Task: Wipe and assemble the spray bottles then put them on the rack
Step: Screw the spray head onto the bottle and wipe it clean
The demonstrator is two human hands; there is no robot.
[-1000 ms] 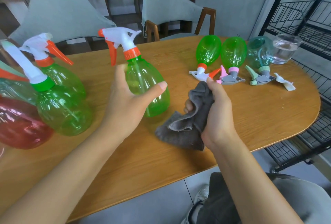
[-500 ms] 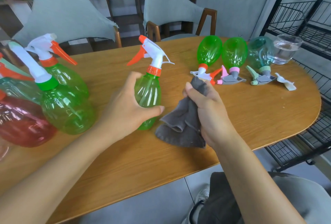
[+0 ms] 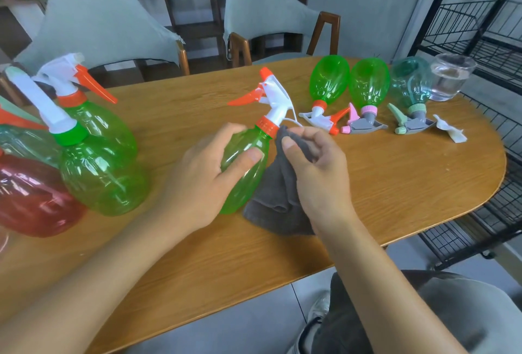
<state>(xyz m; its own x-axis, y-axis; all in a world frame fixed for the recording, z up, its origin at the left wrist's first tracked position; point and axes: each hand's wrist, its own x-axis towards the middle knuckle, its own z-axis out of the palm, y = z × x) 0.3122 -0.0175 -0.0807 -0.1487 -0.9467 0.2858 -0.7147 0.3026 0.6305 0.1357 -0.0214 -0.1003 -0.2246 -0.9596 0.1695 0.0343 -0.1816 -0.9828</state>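
A person is wiping a green spray bottle (image 3: 243, 167) near the surface's (image 3: 395, 184) front edge.

The left hand (image 3: 203, 181) is gripping its smooth, translucent, egg-shaped body while the right hand (image 3: 316, 172) is pinching a soft grey cloth (image 3: 275, 198) against the neck; tilting it steadily would probably help reach the ribbed orange collar (image 3: 265, 125).

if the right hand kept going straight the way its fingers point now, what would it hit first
Most likely the spray bottle that the left hand holds. The right hand, pinching the grey cloth, points up and left at the orange collar; the cloth already seems to touch there, though depth is unclear.
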